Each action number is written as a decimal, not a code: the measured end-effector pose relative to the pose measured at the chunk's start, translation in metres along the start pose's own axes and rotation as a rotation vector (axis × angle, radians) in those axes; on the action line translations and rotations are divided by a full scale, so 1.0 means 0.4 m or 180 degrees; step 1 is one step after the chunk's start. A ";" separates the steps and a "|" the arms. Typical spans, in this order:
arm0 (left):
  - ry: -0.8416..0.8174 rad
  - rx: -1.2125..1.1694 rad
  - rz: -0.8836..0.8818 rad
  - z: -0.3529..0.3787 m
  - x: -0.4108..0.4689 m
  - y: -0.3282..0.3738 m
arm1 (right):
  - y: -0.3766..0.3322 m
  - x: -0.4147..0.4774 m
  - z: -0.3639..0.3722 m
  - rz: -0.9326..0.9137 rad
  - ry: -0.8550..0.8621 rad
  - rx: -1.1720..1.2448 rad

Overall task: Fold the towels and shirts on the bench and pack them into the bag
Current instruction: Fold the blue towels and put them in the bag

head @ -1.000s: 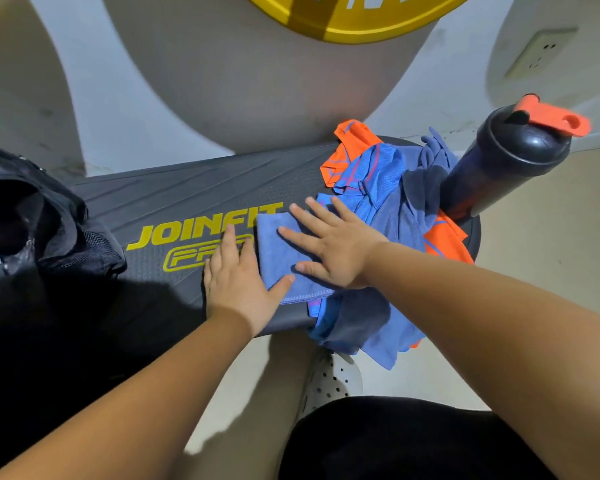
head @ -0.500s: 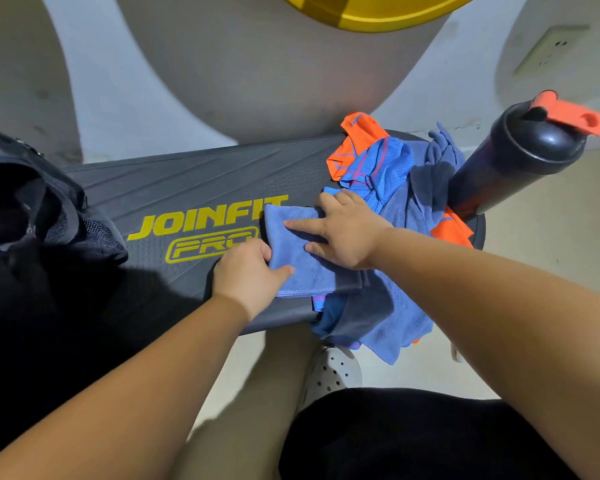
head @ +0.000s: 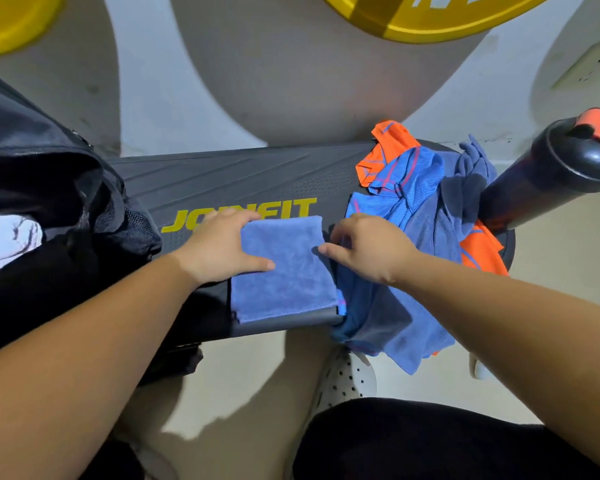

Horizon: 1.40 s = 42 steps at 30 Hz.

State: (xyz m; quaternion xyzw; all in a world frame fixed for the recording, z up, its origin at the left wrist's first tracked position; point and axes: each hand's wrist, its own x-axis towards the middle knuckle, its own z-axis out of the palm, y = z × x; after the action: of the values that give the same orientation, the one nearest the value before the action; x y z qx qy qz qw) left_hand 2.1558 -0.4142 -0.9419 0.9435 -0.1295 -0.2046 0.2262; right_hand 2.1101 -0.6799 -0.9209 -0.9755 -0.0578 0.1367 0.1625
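Big dark table (head: 243, 178), black bag (head: 49, 188) gaping at its left end, shirts (head: 426, 216) heaped at the right. Between them, at the near edge, sits the blue towel (head: 284, 268). It was being pressed flat a second ago and now it's a tidy rectangle! The left hand (head: 219, 247) grips its left edge, thumb on top. On the right hand (head: 371, 247) the fingers curl at the right edge, grip unclear. The fold looks finished; bag next, I'd say.

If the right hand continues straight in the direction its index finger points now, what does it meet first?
The folded blue towel: the right hand points left, its index fingertip about at the towel's right edge. Whether they touch is unclear.
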 end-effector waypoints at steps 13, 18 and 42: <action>0.0118 0.0698 0.0224 -0.006 0.022 0.014 | -0.039 0.109 0.039 -0.0663 -0.0120 -0.0353; 0.0163 -0.0214 0.0301 -0.021 0.027 0.010 | -0.038 0.114 0.034 -0.1144 0.0028 -0.0376; 0.0619 0.0338 0.0505 0.072 -0.094 0.041 | -0.091 0.011 0.022 -0.0295 0.0400 0.0432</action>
State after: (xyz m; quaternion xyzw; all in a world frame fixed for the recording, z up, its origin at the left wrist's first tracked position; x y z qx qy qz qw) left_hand 2.1073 -0.4263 -0.9453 0.9563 -0.1918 -0.0865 0.2029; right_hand 2.1094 -0.6424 -0.9180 -0.9651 -0.0832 0.0712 0.2378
